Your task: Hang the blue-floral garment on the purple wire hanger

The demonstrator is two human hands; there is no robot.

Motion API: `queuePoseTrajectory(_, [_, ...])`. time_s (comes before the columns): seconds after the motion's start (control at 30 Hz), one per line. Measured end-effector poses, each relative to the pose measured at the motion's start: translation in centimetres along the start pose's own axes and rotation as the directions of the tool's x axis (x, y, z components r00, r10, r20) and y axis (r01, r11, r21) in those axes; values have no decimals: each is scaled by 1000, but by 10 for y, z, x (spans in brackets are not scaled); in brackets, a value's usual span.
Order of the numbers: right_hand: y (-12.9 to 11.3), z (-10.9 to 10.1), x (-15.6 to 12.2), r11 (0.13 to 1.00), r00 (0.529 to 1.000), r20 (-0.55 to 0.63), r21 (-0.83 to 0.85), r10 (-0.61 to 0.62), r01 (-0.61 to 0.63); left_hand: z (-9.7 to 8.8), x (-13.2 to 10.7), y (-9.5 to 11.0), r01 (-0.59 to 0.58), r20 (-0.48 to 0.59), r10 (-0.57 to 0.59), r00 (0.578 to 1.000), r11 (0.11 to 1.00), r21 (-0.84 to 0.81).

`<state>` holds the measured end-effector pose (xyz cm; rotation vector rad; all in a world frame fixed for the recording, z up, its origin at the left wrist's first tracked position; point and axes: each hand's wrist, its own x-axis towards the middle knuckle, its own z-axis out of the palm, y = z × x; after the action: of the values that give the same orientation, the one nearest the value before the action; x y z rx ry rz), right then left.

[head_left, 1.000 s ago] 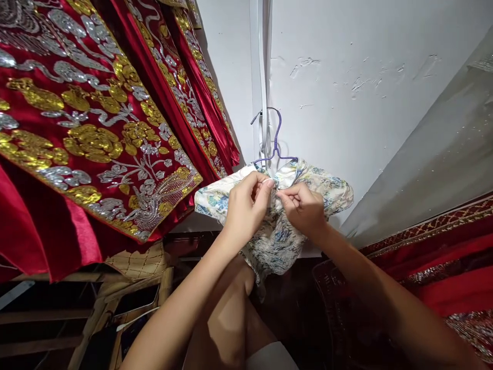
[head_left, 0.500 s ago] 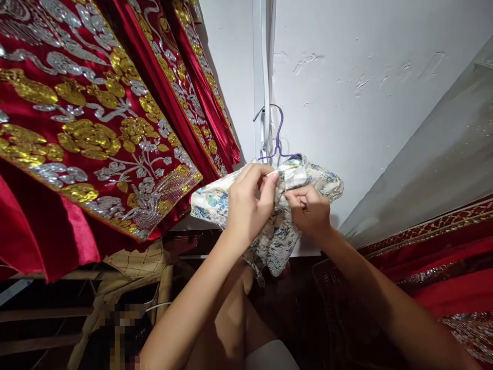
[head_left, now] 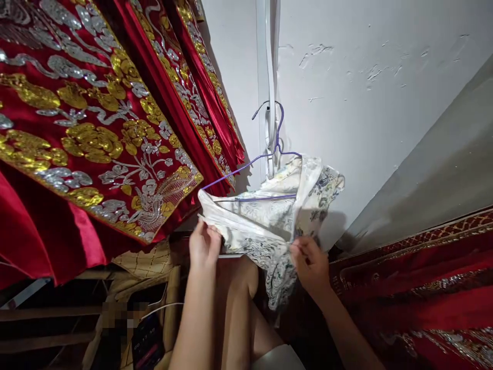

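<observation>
A white floral garment (head_left: 254,241) with a V-shaped neckline hangs from a purple wire hanger (head_left: 246,165) in front of me. The hanger's left arm is bare down to its tip, and its lower bar crosses the open neckline. My left hand (head_left: 205,244) pinches the cloth below the hanger's left end. At the bottom of the V, my right hand (head_left: 309,261) has its fingers closed on the garment's edge. Below it the cloth hangs in gathered folds.
Red embroidered fabric (head_left: 92,139) with gold and silver sequins hangs at left. A white cord (head_left: 271,77) runs down the pale wall (head_left: 346,103). More red cloth (head_left: 423,288) lies at right. A phone (head_left: 148,341) rests on a bamboo chair (head_left: 171,298) below left.
My left hand has moved left and down from the garment's middle, and the neckline now spreads open, baring the hanger's left arm. My right hand has shifted slightly lower.
</observation>
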<state>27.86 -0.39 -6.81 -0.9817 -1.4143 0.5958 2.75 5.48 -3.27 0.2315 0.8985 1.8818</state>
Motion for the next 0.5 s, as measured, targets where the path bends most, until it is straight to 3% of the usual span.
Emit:
queuePoseTrajectory(0.13, [16,-24,-17,943,943,-132,180,307,-282,-20,-12,-39,66,91,-75,993,993,98])
queuePoseTrajectory(0.2, [21,-37,-21,916,924,-51,161,380,-368,-17,-23,-43,49,216,-81,973,987,151])
queuePoseTrajectory(0.27, [21,-44,-21,899,905,94,108,415,-424,-8,-40,-42,-24,369,-63,927,974,227])
queuePoseTrajectory(0.37, [16,-38,-10,918,902,213,46,376,-394,13,-79,-40,-212,594,-93,799,881,423])
queuePoseTrajectory(0.5, [5,-17,14,971,937,275,47,215,-236,37,-132,-36,-518,830,-209,517,696,498])
